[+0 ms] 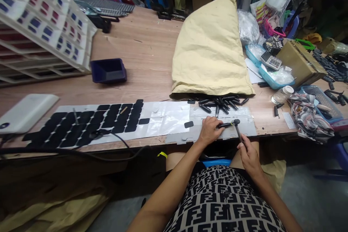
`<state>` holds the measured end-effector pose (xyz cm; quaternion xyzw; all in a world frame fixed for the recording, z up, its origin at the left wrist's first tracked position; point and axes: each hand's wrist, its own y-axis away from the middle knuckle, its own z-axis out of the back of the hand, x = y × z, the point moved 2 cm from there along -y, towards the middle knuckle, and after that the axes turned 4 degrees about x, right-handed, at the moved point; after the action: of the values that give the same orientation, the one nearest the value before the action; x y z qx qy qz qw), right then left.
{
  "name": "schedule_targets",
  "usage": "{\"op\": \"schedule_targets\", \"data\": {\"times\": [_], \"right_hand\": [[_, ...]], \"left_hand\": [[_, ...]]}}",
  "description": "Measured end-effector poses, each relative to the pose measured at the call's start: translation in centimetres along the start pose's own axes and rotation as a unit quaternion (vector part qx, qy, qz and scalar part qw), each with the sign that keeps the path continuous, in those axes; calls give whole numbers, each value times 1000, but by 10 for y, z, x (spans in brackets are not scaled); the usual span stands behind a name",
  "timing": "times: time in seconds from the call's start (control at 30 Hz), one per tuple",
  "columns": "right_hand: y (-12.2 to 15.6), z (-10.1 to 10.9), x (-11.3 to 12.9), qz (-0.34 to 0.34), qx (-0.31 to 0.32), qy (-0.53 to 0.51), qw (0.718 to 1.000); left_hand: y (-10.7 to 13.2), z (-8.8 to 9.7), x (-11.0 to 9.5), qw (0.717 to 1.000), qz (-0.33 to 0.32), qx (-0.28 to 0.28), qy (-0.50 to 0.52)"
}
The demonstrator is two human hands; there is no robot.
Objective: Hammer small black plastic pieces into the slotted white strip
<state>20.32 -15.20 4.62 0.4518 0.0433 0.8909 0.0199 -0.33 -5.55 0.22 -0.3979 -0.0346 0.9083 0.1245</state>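
Note:
My left hand (210,130) rests on a grey board (248,125) at the table's front edge, its fingers closed round a slim black rod-like piece (226,125). In my right hand (248,154) is the handle of a small hammer (239,130), its dark head at the right end of the black piece. Whether head and piece touch, I cannot tell. Just beyond my hands lies a heap of similar black pieces (221,103), at the mouth of a large yellowish sack (209,50).
Rows of black rounded pads (81,123) lie on a white sheet (170,117) to the left, crossed by a black cable (119,137). Beyond are a dark blue tray (108,70) and a white crate (46,25). At right stand a clear jar (282,94), a patterned cloth (310,116) and a cardboard box (299,63).

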Motion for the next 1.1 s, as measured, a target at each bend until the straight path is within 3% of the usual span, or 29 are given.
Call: {"op": "schedule_targets", "data": {"times": [0.3, 0.83, 0.93, 1.1], "right_hand": [[-3, -6, 11, 66, 7, 38, 997], [-4, -15, 26, 82, 50, 48, 994], [-7, -9, 21, 60, 36, 58, 996], [-19, 18, 2, 30, -44, 112, 992]], "left_hand": [[-2, 0, 0, 1000, 7, 6, 17], [-3, 1, -2, 1000, 19, 7, 9], [-5, 0, -2, 1000, 17, 7, 12], [-4, 3, -3, 1000, -12, 0, 19]]}}
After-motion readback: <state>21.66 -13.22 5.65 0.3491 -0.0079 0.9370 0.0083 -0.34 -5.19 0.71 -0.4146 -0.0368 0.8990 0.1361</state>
